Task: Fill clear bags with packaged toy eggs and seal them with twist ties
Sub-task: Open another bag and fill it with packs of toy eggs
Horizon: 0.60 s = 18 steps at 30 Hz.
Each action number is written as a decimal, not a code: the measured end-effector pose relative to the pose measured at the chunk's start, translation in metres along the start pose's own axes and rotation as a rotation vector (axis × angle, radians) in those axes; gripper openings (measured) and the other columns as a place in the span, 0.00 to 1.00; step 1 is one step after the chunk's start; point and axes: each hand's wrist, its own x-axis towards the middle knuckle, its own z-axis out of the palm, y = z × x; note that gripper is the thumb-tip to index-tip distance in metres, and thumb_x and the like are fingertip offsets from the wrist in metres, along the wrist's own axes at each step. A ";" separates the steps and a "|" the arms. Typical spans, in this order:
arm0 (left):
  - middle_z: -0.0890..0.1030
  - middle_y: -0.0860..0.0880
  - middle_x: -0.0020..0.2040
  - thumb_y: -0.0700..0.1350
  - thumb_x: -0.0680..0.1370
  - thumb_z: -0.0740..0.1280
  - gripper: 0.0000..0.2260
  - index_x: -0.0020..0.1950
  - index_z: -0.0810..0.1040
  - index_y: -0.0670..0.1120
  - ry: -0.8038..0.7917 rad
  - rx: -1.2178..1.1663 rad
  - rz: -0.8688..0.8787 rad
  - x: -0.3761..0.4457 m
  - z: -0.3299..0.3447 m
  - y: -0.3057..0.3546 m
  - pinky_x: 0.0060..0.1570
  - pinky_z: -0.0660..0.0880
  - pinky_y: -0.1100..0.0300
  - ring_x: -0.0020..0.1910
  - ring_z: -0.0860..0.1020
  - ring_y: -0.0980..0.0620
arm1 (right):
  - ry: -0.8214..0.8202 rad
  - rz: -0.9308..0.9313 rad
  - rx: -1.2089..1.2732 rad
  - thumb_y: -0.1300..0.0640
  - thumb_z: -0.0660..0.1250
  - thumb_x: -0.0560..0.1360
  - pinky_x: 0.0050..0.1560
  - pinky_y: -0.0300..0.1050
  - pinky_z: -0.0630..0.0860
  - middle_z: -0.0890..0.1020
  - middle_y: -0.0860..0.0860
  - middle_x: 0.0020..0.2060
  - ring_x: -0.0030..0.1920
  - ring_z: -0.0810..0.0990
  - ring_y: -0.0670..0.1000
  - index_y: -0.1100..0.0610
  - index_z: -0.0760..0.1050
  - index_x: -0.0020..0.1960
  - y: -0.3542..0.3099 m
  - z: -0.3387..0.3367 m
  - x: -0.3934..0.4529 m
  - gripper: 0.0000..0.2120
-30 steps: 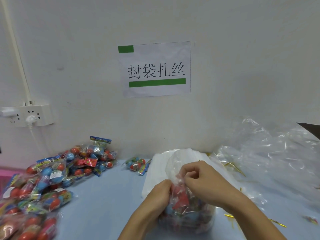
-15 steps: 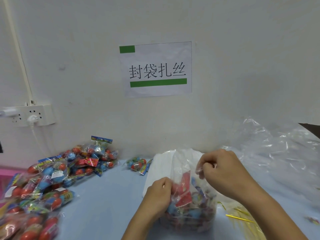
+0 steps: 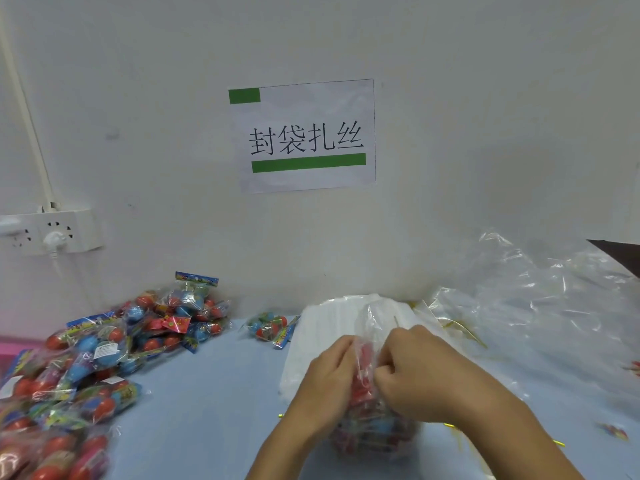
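A clear bag (image 3: pixel 372 427) filled with red and blue packaged toy eggs stands on the light blue table (image 3: pixel 207 393) in front of me. My left hand (image 3: pixel 327 382) grips the bag's gathered neck from the left. My right hand (image 3: pixel 419 375) pinches the neck from the right, knuckles close to the left hand. The loose bag top (image 3: pixel 375 317) sticks up above both hands. A thin twist tie end (image 3: pixel 396 321) pokes up by my right hand. How the tie wraps the neck is hidden by my fingers.
A big heap of packaged eggs (image 3: pixel 86 368) fills the left side, with one small pack (image 3: pixel 272 328) apart near the wall. A stack of flat white bags (image 3: pixel 332 323) lies behind my hands. Crumpled clear plastic (image 3: pixel 554 306) and gold twist ties (image 3: pixel 460 329) lie at right. A wall socket (image 3: pixel 52 232) is at left.
My right hand came down and left from the raised bag top to meet my left hand at the neck. The bag top is now bunched between both hands.
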 end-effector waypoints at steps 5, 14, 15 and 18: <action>0.83 0.47 0.43 0.43 0.84 0.58 0.11 0.48 0.80 0.49 0.094 -0.008 0.010 0.000 -0.004 0.001 0.45 0.78 0.49 0.40 0.79 0.50 | 0.031 0.009 0.197 0.56 0.60 0.69 0.27 0.39 0.65 0.69 0.50 0.20 0.25 0.66 0.50 0.55 0.68 0.25 0.002 -0.001 0.005 0.14; 0.78 0.46 0.35 0.45 0.84 0.59 0.12 0.42 0.74 0.47 0.246 -0.065 -0.088 0.004 -0.011 -0.002 0.47 0.80 0.39 0.36 0.77 0.49 | 0.279 -0.021 -0.104 0.49 0.55 0.80 0.55 0.48 0.70 0.81 0.46 0.41 0.47 0.77 0.52 0.49 0.76 0.50 0.001 -0.005 0.000 0.11; 0.77 0.48 0.34 0.45 0.84 0.58 0.12 0.42 0.74 0.47 0.245 -0.057 -0.091 0.004 -0.011 -0.002 0.48 0.80 0.37 0.36 0.76 0.48 | 0.295 -0.011 -0.131 0.49 0.53 0.81 0.57 0.49 0.69 0.81 0.47 0.41 0.47 0.76 0.53 0.49 0.73 0.48 0.001 -0.007 0.000 0.11; 0.75 0.51 0.33 0.43 0.84 0.56 0.12 0.43 0.73 0.45 0.246 -0.039 -0.082 0.003 -0.010 -0.001 0.48 0.79 0.38 0.36 0.75 0.49 | 0.234 0.039 -0.242 0.46 0.49 0.82 0.61 0.53 0.66 0.75 0.47 0.35 0.45 0.73 0.55 0.51 0.68 0.38 0.000 -0.008 -0.002 0.18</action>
